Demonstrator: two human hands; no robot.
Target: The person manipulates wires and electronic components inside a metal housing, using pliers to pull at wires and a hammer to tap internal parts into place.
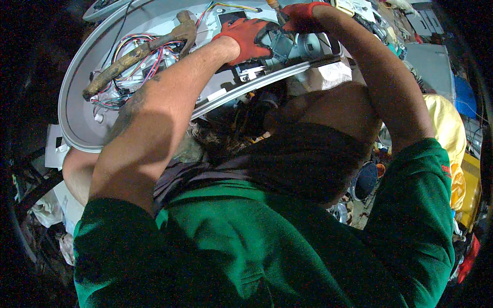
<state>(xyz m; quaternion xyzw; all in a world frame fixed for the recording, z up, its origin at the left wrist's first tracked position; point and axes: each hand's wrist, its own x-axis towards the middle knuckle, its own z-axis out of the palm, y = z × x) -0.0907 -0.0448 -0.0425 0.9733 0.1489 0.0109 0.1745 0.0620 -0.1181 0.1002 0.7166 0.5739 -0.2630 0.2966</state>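
My left hand [247,40], in a red glove with dark fingers, is closed on a dark grey boxy part [281,47] inside a large light-grey curved housing [77,105]. Just beyond it my right hand [304,17], gloved alike, is closed around a slim tool with an orange-brown handle [272,4]; its working end is hidden. A round grey part [309,45] sits beside the boxy one. Across the left of the housing lies a hammer [138,57] with a worn wooden handle, its head away from me, on top of bundled coloured wires [126,82].
The housing rests across my lap, its pale front rim [246,88] toward me. Mixed scrap lies at the far right, near a grey panel [429,66]. A yellow sack [446,123] and a yellow container [470,187] stand at my right. A dark round cup-like thing [363,180] is low beside my leg.
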